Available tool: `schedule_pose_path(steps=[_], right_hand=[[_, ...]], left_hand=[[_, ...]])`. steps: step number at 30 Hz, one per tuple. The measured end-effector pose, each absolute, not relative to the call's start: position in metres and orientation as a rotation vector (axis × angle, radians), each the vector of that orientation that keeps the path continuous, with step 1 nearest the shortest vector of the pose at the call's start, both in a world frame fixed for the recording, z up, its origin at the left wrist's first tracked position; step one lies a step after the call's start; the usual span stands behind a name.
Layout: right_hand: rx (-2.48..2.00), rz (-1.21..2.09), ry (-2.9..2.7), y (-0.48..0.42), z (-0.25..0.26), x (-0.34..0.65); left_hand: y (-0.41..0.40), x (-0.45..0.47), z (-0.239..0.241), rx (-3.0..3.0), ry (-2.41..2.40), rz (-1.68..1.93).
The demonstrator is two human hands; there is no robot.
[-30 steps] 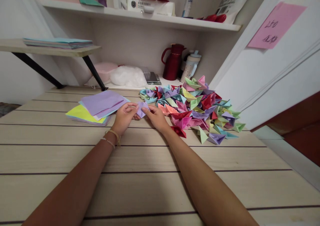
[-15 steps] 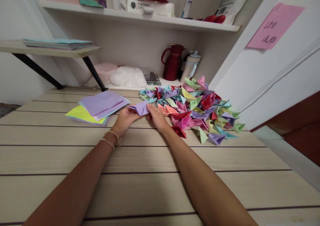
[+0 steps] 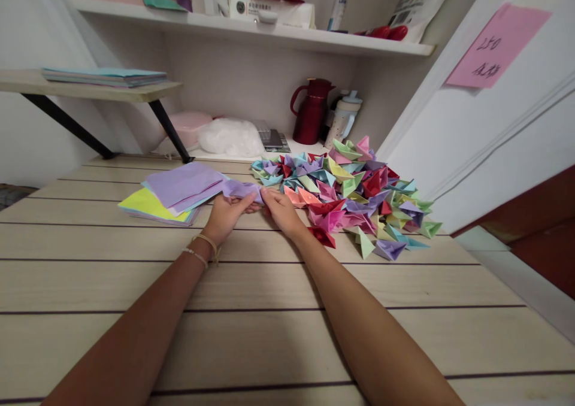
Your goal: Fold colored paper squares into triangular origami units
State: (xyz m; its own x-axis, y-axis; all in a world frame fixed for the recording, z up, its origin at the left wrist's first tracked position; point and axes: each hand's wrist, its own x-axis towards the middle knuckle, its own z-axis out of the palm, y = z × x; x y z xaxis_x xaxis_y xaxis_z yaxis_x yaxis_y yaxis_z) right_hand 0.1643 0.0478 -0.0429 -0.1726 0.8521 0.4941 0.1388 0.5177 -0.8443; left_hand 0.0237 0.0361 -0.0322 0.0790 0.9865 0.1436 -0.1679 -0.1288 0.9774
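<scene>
A folded piece of purple paper (image 3: 240, 189) is held between my two hands, a little above the table. My left hand (image 3: 229, 213) pinches its left and lower side, thumb on top. At its right end, my right hand (image 3: 279, 207) grips the edge between thumb and fingers. Close by on the left lies a stack of coloured paper (image 3: 179, 184), purple on top with yellow and blue sheets below. To the right of my right hand spreads a heap of folded paper boats (image 3: 354, 199) in many colours.
The slatted wooden table (image 3: 251, 346) runs toward me. A small raised shelf (image 3: 135, 93) with black legs carries more paper (image 3: 103, 78). Behind stand a dark red jug (image 3: 311, 112), a pale bottle (image 3: 342, 118) and a white plastic bag (image 3: 231, 138). A pink note (image 3: 498, 47) hangs on the right.
The purple paper has gone from a pointed, peaked shape to a longer, flatter one between my hands. My left thumb has moved onto it. Both hands stay in nearly the same place.
</scene>
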Motion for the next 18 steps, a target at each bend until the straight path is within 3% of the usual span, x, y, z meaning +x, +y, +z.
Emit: schedule_pose_path(steps=[11, 18], right_hand=[[-0.841, 0.78, -1.706, 0.0484, -0.0446, 0.1654], [-0.889, 0.915, -1.448, 0.0494, -0.0461, 0.1662]], left_hand=[[0.0393, 0.0236, -0.0345, 1.195, 0.924, 1.387], [0.0348, 0.0245, -0.0336, 1.28, 0.912, 1.302]])
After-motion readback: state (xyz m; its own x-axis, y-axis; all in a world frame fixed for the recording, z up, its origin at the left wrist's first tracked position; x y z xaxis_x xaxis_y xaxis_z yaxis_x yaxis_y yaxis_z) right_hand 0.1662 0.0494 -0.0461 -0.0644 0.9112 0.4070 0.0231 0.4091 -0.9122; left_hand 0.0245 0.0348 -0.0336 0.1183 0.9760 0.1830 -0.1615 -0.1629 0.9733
